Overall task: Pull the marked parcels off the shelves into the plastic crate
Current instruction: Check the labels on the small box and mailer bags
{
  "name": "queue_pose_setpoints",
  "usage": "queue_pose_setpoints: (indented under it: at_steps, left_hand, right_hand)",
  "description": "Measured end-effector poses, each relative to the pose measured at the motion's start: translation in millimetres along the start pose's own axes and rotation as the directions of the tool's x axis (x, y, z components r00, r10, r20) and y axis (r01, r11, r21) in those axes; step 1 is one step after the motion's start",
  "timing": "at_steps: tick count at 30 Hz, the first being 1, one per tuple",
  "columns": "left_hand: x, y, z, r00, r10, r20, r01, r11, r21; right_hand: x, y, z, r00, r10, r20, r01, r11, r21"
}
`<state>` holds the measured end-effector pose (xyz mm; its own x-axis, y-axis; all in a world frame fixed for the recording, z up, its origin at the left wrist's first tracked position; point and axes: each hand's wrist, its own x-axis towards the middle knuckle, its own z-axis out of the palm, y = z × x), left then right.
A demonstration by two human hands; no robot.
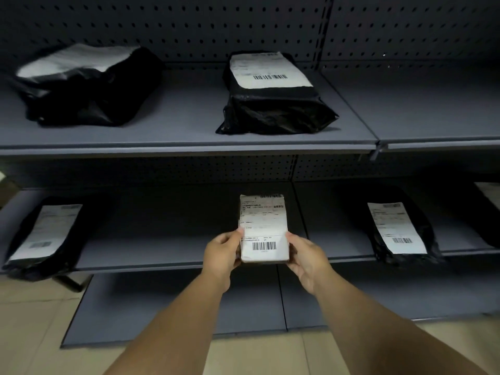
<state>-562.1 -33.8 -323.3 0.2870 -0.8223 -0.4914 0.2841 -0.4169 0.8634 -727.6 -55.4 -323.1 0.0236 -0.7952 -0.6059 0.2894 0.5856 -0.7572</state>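
Observation:
A small flat parcel (pixel 263 226) covered by a white shipping label with a barcode sits at the front edge of the lower shelf (pixel 162 255), in the middle of the view. My left hand (pixel 223 253) grips its near left edge and my right hand (pixel 305 255) grips its near right edge. Black bagged parcels with white labels lie around: one at the lower left (pixel 40 239), one at the lower right (pixel 400 234), two on the upper shelf (pixel 273 96), (pixel 81 85). No plastic crate is in view.
The grey metal shelving has a pegboard back (pixel 189 28) and an upright post (pixel 323 36). A bottom shelf (pixel 176 307) juts out near the tan tiled floor (pixel 32 320). Another labelled parcel (pixel 489 196) shows at the right edge.

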Motion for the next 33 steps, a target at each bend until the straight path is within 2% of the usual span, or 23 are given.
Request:
queue_pose_setpoints:
  at_steps: [10, 16, 23, 33]
  left_hand:
    - [-39, -8, -3, 0.995, 0.104, -0.012, -0.104, 0.992, -0.066]
    - [-44, -8, -5, 0.992, 0.122, -0.031, -0.124, 0.989, -0.086]
    - [-28, -8, -5, 0.995, 0.101, -0.025, -0.103, 0.993, -0.059]
    - [16, -7, 3, 0.998, -0.062, -0.032, 0.062, 0.998, -0.002]
  right_hand:
    - [-35, 4, -10, 0.989, -0.124, 0.078, 0.125, 0.992, -0.012]
    - [-35, 7, -9, 0.987, -0.131, 0.091, 0.134, 0.991, -0.028]
    - [-22, 5, -6, 0.994, -0.088, 0.061, 0.093, 0.993, -0.077]
    - [18, -5, 2, 0.996, 0.083, -0.017, -0.084, 0.991, -0.108]
